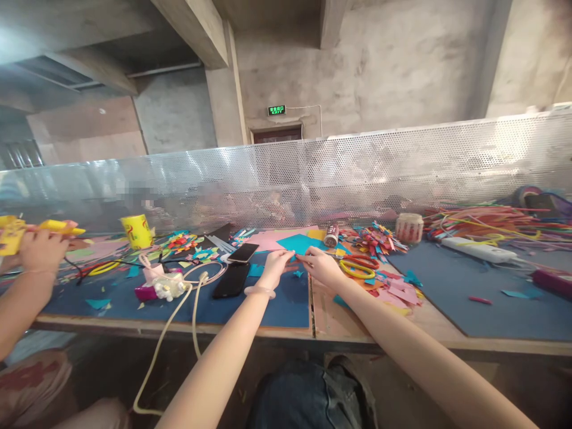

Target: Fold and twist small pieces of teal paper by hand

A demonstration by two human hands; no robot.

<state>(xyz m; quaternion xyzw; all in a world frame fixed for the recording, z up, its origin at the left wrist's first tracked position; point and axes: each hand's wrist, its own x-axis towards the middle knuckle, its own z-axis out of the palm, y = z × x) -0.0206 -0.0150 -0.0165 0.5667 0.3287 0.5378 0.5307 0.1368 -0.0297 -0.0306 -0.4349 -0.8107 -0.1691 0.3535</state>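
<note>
My left hand [277, 268], with a pale bangle [260, 292] at its wrist, is closed in a pinch at the table's middle. My right hand [322, 265] meets it from the right, its fingers pinched too. A small piece of blue paper [294, 257] shows between the fingertips, mostly hidden by them. Just behind lies a larger blue sheet [300, 242] on pink paper [266, 239]. Yellow-handled scissors [357, 269] rest beside my right hand. Two dark phones, one flat on the mat [231, 280] and one behind it [243, 253], are left of my left hand.
A co-worker's hand [42, 250] holds something yellow at far left. A power strip [480, 250], a glass jar [409, 228], a can [331, 235] and paper scraps [397, 292] lie rightward. A white cable [167, 333] hangs over the front edge. A perforated metal screen [357, 167] stands behind.
</note>
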